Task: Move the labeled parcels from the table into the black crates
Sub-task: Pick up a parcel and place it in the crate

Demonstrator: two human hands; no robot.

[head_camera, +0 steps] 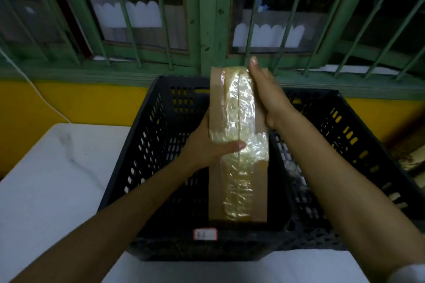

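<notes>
A brown cardboard parcel (239, 145), wrapped lengthwise in clear tape, is held over the left black crate (147, 145). My left hand (207, 145) grips its left side, thumb laid across the taped top. My right hand (264, 94) lies along the parcel's right edge with fingers straight, reaching to its far end. A second black crate (349, 145) stands directly to the right of the first. Whether the parcel touches the crate floor cannot be told.
Both crates sit on a white table (57, 179). A small red-bordered label (205, 234) is on the left crate's near rim. Behind stand a yellow wall (80, 101) and green window bars (207, 18). Something pale lies inside the right crate (292, 165).
</notes>
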